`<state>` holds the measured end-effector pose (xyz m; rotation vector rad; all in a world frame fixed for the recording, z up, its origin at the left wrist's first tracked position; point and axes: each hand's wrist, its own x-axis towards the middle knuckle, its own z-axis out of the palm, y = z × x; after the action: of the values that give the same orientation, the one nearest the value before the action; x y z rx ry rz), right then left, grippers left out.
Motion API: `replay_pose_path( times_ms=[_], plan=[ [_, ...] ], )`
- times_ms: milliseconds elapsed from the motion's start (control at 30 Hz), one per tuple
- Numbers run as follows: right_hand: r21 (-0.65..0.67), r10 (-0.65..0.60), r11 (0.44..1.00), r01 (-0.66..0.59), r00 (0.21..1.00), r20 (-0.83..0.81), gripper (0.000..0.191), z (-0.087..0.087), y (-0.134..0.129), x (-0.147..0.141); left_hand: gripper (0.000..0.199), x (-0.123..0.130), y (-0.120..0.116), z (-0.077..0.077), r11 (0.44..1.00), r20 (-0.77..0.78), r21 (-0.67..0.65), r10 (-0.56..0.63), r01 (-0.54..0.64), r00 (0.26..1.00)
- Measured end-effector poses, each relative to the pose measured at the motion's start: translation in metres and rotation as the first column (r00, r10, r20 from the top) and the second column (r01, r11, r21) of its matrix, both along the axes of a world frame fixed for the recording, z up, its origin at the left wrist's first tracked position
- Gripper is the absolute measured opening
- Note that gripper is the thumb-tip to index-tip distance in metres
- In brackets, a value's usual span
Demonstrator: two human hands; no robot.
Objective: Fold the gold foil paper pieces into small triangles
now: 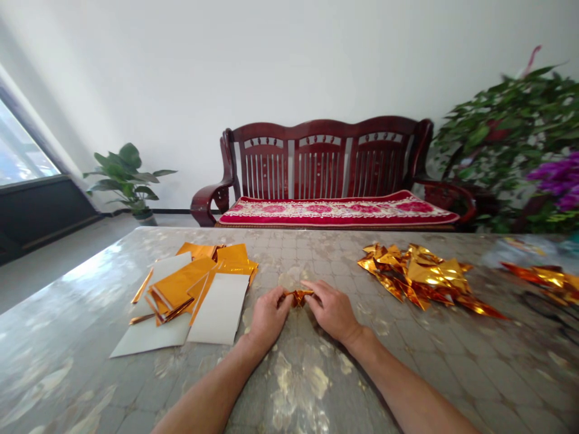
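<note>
A small folded piece of gold foil (297, 297) sits just above the table between my two hands. My left hand (269, 317) pinches its left end, and my right hand (330, 311) grips its right end with the fingertips. Left of my hands lies a loose stack of orange-gold foil sheets (181, 286), partly on white paper sheets (219, 308). To the right, a heap of shiny folded gold foil pieces (418, 277) lies on the table, apart from my right hand.
The mottled, glossy table (289, 386) ends at a far edge before a dark red wooden bench (325, 160) with a red cushion. More gold foil (543, 280) and a blurred dark object (543, 310) lie at the right. Potted plants (124, 178) stand beyond the table.
</note>
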<state>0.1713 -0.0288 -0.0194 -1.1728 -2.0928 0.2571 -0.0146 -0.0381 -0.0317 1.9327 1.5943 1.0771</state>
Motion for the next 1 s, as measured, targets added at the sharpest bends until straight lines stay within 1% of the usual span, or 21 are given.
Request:
replay_pose_path(
  times_ms=[100,167,267,433,633,767,1000],
  plan=[
    [0.093,0.055,0.994,-0.056,0.998,0.016,0.033,0.006,-0.004,0.0,0.021,0.0,0.0,0.0,1.0,-0.015,0.021,0.016,-0.016,1.0],
    [0.121,0.075,0.99,-0.076,0.997,0.009,0.029,0.008,-0.006,-0.001,0.022,0.0,0.0,0.0,0.999,-0.023,0.026,0.032,-0.031,0.999],
    [0.125,0.063,0.99,-0.063,0.998,0.005,0.021,0.01,-0.008,-0.004,0.022,0.002,-0.002,0.001,0.999,-0.027,0.029,0.047,-0.046,0.999],
    [0.12,0.029,0.992,-0.029,1.0,0.005,0.013,0.007,-0.008,-0.009,0.023,0.004,-0.004,0.003,0.999,-0.018,0.023,0.033,-0.033,0.999],
    [0.113,0.028,0.993,-0.023,0.999,-0.036,0.013,0.005,-0.005,-0.01,0.023,0.004,-0.004,0.002,0.999,-0.012,0.026,0.025,-0.025,1.0],
    [0.13,0.043,0.991,-0.033,0.996,-0.08,0.012,0.002,-0.002,-0.009,0.022,0.004,-0.004,0.002,1.0,-0.01,0.019,0.021,-0.021,1.0],
    [0.159,0.073,0.985,-0.061,0.995,-0.071,0.014,0.001,0.001,-0.008,0.02,0.004,-0.004,-0.001,0.999,-0.021,0.031,0.02,-0.02,1.0]
  ],
)
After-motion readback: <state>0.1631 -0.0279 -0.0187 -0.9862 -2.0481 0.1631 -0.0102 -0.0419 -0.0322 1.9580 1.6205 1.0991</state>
